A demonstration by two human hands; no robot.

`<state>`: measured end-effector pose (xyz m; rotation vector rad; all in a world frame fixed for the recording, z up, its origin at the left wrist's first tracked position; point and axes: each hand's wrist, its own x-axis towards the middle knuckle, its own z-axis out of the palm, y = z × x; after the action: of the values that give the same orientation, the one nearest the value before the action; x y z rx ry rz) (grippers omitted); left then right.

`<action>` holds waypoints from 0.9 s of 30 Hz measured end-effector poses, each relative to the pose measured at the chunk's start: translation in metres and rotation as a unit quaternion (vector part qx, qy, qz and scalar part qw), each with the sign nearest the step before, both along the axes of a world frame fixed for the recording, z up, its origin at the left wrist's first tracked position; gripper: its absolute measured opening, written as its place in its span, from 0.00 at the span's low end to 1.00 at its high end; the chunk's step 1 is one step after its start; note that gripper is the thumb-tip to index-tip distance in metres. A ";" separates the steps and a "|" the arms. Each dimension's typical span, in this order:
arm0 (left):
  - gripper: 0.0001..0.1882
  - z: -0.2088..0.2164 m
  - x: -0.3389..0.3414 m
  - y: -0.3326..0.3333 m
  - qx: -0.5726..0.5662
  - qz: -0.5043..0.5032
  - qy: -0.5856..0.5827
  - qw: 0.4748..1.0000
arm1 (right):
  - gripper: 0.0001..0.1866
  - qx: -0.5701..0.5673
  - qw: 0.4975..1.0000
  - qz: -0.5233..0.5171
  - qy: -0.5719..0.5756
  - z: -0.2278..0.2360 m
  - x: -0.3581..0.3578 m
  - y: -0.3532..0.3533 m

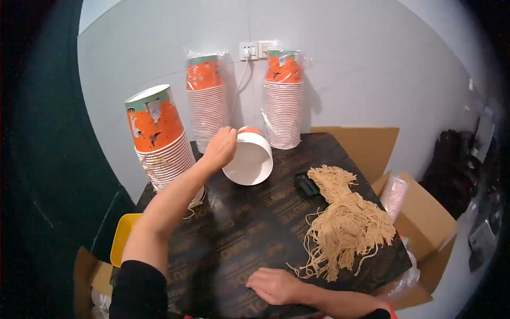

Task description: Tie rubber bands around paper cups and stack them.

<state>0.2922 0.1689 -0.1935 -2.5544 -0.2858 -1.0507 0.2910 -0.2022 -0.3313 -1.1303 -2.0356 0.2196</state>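
Observation:
My left hand (221, 148) is closed on the rim of a paper bucket (248, 162) at the middle of the table. The bucket is tipped, its white inside turned toward me and a strip of orange showing at the back. At the near edge, my right hand (272, 285) lies flat on the dark tabletop with nothing in it. To its right is a bundle of tan cords (348, 226). Left of my left forearm rises a stack of nested paper buckets (159, 127), orange and green on top, with cord hanging along its side.
Two more bucket stacks in clear plastic, a left one (206, 106) and a right one (284, 101), stand by the wall below a socket. A black object (306, 184) touches the cords. An open cardboard box (425, 212) sits right of the table (223, 244), a yellow bin (123, 239) left.

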 end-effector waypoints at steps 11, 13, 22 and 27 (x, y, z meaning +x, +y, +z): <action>0.05 -0.025 0.009 0.020 -0.089 0.015 -0.055 0.994 | 0.08 -0.010 1.000 0.007 -0.016 0.003 0.004 0.001; 0.05 -0.026 -0.002 0.016 -0.086 0.046 -0.054 0.994 | 0.08 -0.013 1.000 0.008 -0.015 0.003 0.004 0.002; 0.05 -0.026 -0.044 -0.009 0.029 0.021 -0.107 0.994 | 0.08 0.000 1.000 0.000 -0.008 -0.002 0.001 0.002; 0.06 -0.019 -0.061 -0.033 0.002 0.023 -0.082 0.996 | 0.07 -0.002 1.000 -0.014 -0.017 0.004 0.003 0.001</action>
<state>0.2313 0.1363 -0.2125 -2.4490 -0.3824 -1.2449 0.2936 -0.2009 -0.3277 -1.1718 -2.0494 0.1915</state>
